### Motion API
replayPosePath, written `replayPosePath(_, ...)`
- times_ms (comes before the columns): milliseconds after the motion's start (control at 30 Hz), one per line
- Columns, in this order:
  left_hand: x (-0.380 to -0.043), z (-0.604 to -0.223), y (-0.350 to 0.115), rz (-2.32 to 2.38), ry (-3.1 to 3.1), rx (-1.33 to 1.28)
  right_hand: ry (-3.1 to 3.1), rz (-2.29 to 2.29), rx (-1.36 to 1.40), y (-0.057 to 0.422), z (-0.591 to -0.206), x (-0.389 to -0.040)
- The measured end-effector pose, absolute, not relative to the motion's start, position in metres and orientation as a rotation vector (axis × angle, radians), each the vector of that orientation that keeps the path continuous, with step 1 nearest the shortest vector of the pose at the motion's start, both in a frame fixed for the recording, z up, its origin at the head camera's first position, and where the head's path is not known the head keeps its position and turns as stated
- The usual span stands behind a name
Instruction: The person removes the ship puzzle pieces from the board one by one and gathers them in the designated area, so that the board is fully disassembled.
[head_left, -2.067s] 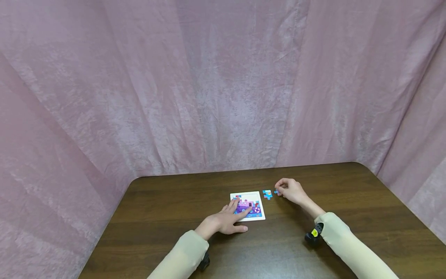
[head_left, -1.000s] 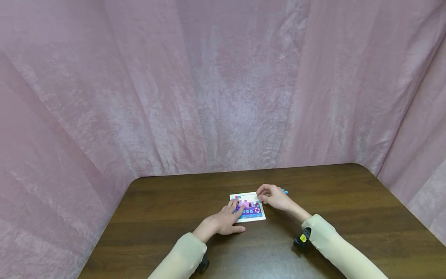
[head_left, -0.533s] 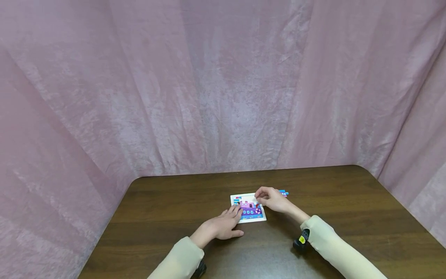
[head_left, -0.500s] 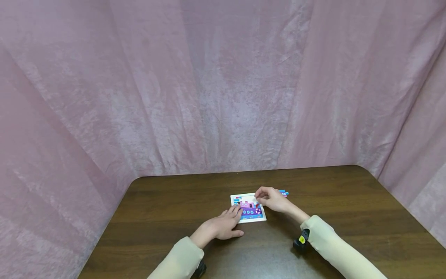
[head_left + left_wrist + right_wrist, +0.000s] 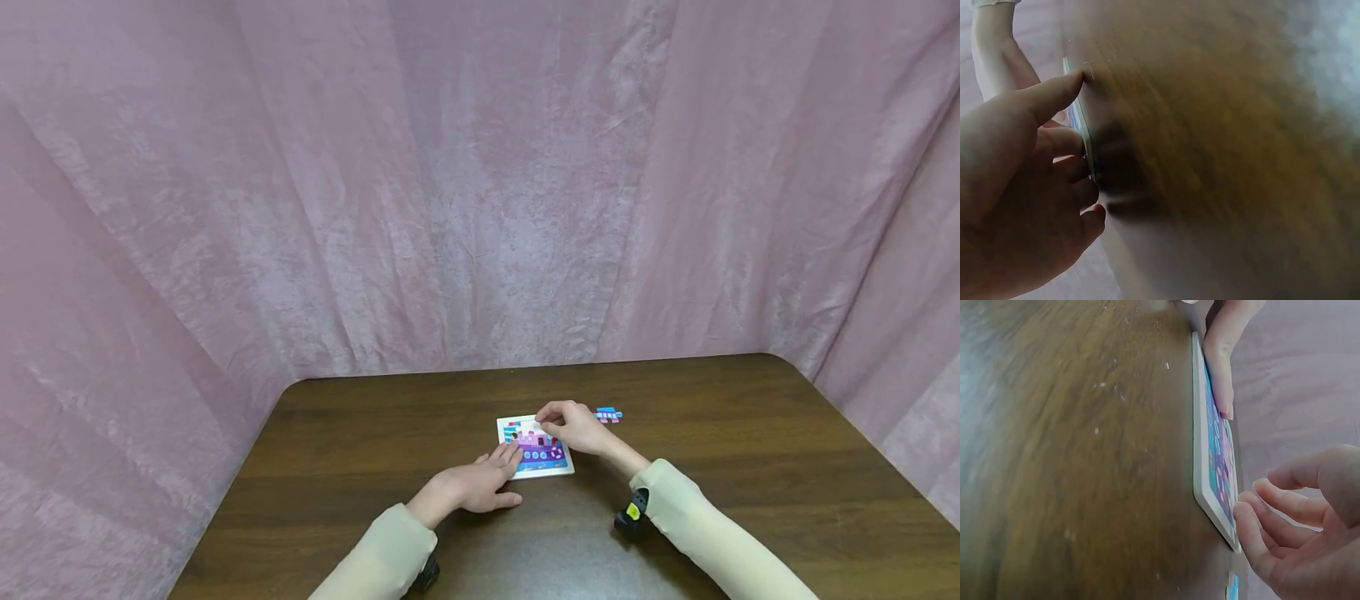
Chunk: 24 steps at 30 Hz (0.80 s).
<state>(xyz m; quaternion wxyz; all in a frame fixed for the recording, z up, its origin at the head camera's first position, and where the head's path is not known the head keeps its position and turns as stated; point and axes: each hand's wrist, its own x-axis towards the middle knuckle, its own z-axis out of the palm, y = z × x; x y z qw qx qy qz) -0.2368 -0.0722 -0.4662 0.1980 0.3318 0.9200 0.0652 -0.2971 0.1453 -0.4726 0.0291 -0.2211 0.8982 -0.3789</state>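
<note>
A white-framed jigsaw puzzle [image 5: 542,457] of a purple ship lies on the table, with a bare white patch along its top. My left hand [image 5: 480,485] lies flat, fingers reaching onto the puzzle's lower left and thumb spread over the wood. In the left wrist view its fingertips are at the edge of the frame [image 5: 1088,140]. My right hand [image 5: 573,427] is over the puzzle's upper right, thumb and index finger brought together as in a pinch on a puzzle piece that the fingers hide. In the right wrist view its fingertips are close beside the frame's corner [image 5: 1232,540].
A loose blue and pink puzzle piece [image 5: 608,415] lies on the brown wooden table [image 5: 712,417], right of the puzzle and beyond my right hand. Pink curtains [image 5: 480,183] hang behind the table. Each wrist carries a black camera.
My right hand has moved left from the loose pieces to the puzzle's top, lately a little further left. The left hand has drawn back slightly. The piece nearest the frame no longer shows.
</note>
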Motion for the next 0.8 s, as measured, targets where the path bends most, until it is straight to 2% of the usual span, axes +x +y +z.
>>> replayPosePath(800,-0.237,-0.466,-0.075,0.206,2.535,0.932,2.781,-1.104,-0.692,0.121,-0.481,-0.307)
